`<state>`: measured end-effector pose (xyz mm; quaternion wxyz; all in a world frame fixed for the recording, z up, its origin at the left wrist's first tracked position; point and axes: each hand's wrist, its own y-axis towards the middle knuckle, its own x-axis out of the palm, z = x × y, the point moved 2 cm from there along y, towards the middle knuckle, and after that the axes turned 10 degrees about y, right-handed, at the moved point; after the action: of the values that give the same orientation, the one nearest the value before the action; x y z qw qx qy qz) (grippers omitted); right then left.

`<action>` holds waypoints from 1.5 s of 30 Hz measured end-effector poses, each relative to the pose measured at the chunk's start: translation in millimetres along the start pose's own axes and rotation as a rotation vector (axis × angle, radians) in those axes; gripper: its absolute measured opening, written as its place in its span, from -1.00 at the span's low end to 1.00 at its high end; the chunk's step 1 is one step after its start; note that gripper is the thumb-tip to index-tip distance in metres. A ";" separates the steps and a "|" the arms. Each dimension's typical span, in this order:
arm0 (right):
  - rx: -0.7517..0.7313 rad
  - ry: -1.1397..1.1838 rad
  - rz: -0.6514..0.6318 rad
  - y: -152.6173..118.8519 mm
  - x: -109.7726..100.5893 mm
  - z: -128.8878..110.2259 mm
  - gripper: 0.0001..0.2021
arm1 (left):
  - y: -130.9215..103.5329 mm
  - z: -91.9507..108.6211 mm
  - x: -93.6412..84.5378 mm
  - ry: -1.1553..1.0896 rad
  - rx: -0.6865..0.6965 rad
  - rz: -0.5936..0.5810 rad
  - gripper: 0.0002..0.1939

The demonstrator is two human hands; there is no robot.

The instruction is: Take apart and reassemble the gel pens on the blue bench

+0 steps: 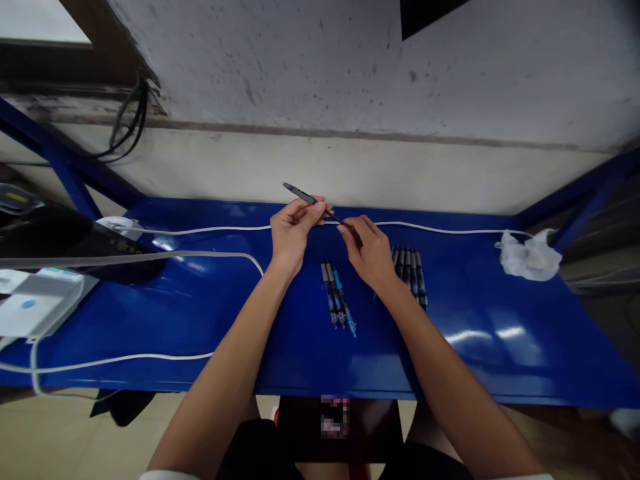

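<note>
Above the back part of the blue table, a pen (301, 194) with a dark tip and grey grip slants between my two hands. My left hand (295, 230) pinches it near the middle with thumb and fingers. The fingers of my right hand (369, 247) close on its lower right end, which they partly hide. Below and between my forearms lie a few pens (333, 293): two with grey grips and one light blue pen (344, 293). A row of several grey-gripped pens (413, 273) lies beside my right wrist, partly covered by it.
The blue table (310, 367) stands against a stained wall. White cables (215, 229) cross its back and left side. At the left are a black object (100, 240) and a white box (40, 307). A crumpled white plastic bag (530, 255) lies at the right end.
</note>
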<state>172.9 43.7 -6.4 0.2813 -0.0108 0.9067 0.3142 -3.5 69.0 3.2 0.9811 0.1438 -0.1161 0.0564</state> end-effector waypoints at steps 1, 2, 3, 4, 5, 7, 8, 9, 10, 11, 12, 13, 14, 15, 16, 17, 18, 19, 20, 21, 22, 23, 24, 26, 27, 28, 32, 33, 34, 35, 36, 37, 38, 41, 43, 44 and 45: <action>-0.007 0.036 0.019 0.0 1.0 1.9 -0.82 | -0.8 -1.3 1.8 0.026 0.008 -0.032 -0.77; -0.006 0.075 0.040 0.0 1.9 4.0 -0.84 | -1.9 -2.8 3.7 0.049 0.013 -0.063 -0.78; 0.003 0.113 0.060 -0.1 2.7 6.0 -0.85 | -3.2 -4.3 5.7 0.071 0.014 -0.092 -0.78; 0.018 0.146 0.075 -0.4 3.4 7.8 -0.85 | -4.6 -5.9 7.6 0.091 0.012 -0.116 -0.79; 0.033 0.172 0.081 -0.7 3.9 9.2 -0.84 | -6.2 -7.4 9.3 0.106 0.005 -0.136 -0.79; 0.043 0.204 0.081 -1.4 4.7 10.5 -0.84 | -9.2 -10.2 12.5 0.121 -0.014 -0.168 -0.78; 0.038 0.212 0.077 -1.8 5.0 10.5 -0.85 | -10.5 -11.3 13.7 0.123 -0.024 -0.180 -0.77; 0.029 0.216 0.074 -2.1 5.3 10.3 -0.85 | -11.5 -12.1 14.5 0.125 -0.032 -0.189 -0.76; 0.022 0.218 0.072 -2.3 5.6 10.2 -0.85 | -12.1 -12.5 15.0 0.127 -0.036 -0.192 -0.75; 0.017 0.219 0.072 -2.4 6.0 10.1 -0.85 | -12.5 -12.7 15.1 0.131 -0.039 -0.190 -0.74; 0.015 0.218 0.075 -2.5 6.5 10.1 -0.84 | -12.7 -12.7 14.9 0.137 -0.042 -0.189 -0.73; 0.015 0.218 0.079 -2.5 6.9 10.2 -0.84 | -12.6 -12.6 14.6 0.141 -0.046 -0.190 -0.73; 0.014 0.218 0.085 -2.5 7.3 10.3 -0.83 | -12.6 -12.3 14.1 0.142 -0.050 -0.192 -0.72; 0.011 0.219 0.089 -2.4 7.7 10.4 -0.83 | -12.4 -12.1 13.7 0.139 -0.054 -0.196 -0.71; 0.006 0.221 0.092 -2.3 8.0 10.6 -0.83 | -12.4 -11.9 13.3 0.134 -0.056 -0.204 -0.71; 0.001 0.222 0.094 -2.1 8.2 10.7 -0.83 | -12.3 -11.8 13.2 0.129 -0.058 -0.215 -0.71; -0.004 0.224 0.097 -2.0 8.5 10.9 -0.83 | -12.3 -11.9 13.2 0.125 -0.058 -0.226 -0.71; -0.008 0.228 0.101 -1.9 8.7 11.0 -0.83 | -12.2 -12.2 13.4 0.124 -0.057 -0.236 -0.71; -0.010 0.231 0.106 -1.8 8.9 11.3 -0.82 | -12.1 -12.6 13.7 0.125 -0.053 -0.243 -0.69; -0.012 0.235 0.110 -1.8 9.1 11.5 -0.82 | -11.9 -13.2 14.0 0.126 -0.048 -0.241 -0.67; -0.012 0.237 0.113 -1.9 9.2 11.8 -0.82 | -11.6 -13.9 14.3 0.125 -0.039 -0.231 -0.64; -0.012 0.238 0.112 -1.9 9.3 12.0 -0.82 | -11.3 -14.5 14.5 0.121 -0.029 -0.212 -0.62; -0.013 0.236 0.111 -2.0 9.2 12.2 -0.82 | -11.0 -15.0 14.7 0.116 -0.017 -0.189 -0.62; -0.014 0.226 0.099 -2.0 8.5 12.3 -0.83 | -10.4 -15.7 14.8 0.115 0.003 -0.155 -0.66; -0.016 0.217 0.090 -1.9 7.9 12.0 -0.84 | -10.1 -15.8 14.8 0.120 0.007 -0.150 -0.68; -0.019 0.206 0.081 -1.7 7.1 11.5 -0.85 | -9.9 -15.9 14.7 0.125 0.008 -0.154 -0.70; -0.040 0.180 0.030 -0.7 5.7 8.3 -0.89 | -9.1 -17.1 13.0 0.110 -0.015 -0.183 -0.73; -0.042 0.198 0.029 -0.6 5.8 7.7 -0.93 | -8.8 -17.7 12.4 0.098 -0.022 -0.185 -0.73; -0.038 0.223 0.036 -0.5 6.0 7.5 -0.95 | -8.5 -18.3 11.8 0.085 -0.030 -0.187 -0.72; -0.029 0.244 0.050 -0.6 6.3 7.6 -0.93 | -8.3 -19.0 11.2 0.074 -0.038 -0.187 -0.72; -0.019 0.255 0.064 -0.6 6.5 7.8 -0.90 | -8.0 -19.4 10.8 0.066 -0.044 -0.186 -0.72; -0.011 0.253 0.073 -0.7 6.7 8.0 -0.88 | -7.8 -19.5 10.4 0.062 -0.047 -0.182 -0.72; -0.010 0.238 0.072 -0.7 6.8 8.1 -0.88 | -7.6 -19.4 10.0 0.062 -0.046 -0.176 -0.73; -0.037 0.188 0.046 -0.5 7.3 7.5 -0.89 | -7.0 -17.9 9.3 0.071 -0.028 -0.154 -0.71; -0.028 0.200 0.058 -0.5 7.3 7.7 -0.89 | -6.7 -17.4 9.0 0.065 -0.016 -0.146 -0.70; -0.015 0.211 0.066 -0.5 7.3 8.0 -0.87 | -6.5 -17.6 8.9 0.060 -0.013 -0.147 -0.69; -0.002 0.219 0.074 -0.5 7.1 8.4 -0.85 | -6.4 -18.0 8.9 0.057 -0.013 -0.149 -0.70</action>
<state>171.2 49.3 -15.8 0.1685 -0.0118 0.9314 0.3224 9.9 68.9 -13.2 0.9864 0.1442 -0.0775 -0.0137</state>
